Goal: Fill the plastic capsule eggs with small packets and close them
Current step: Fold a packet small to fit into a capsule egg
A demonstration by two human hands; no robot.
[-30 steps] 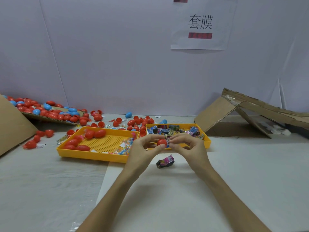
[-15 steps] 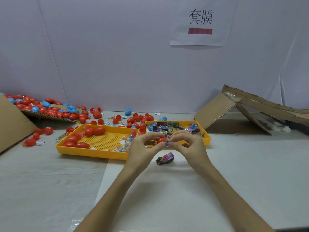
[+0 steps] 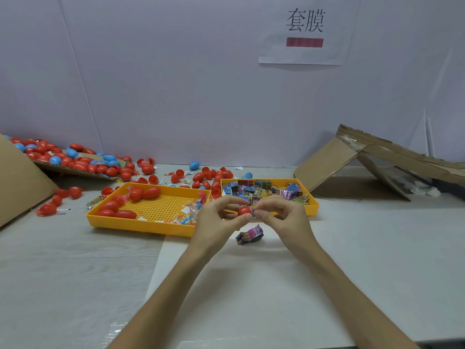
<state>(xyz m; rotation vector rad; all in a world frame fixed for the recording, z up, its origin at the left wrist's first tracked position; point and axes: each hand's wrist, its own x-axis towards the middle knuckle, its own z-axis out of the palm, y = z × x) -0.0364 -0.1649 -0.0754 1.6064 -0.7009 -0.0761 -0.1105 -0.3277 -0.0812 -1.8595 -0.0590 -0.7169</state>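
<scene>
While the left hand (image 3: 214,222) pinches a red egg (image 3: 244,211) just in front of the packet tray (image 3: 314,207), the right hand (image 3: 283,217) pinches a packet (image 3: 253,214) against the egg's side; a loose packet (image 3: 249,235) lies farther in front of that tray.

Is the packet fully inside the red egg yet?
Not yet: the packet shows blue beside the red egg, pinched by the right hand.

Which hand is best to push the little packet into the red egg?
The right hand. Its fingers pinch the packet right beside the egg, while the left hand grips the egg.
</scene>
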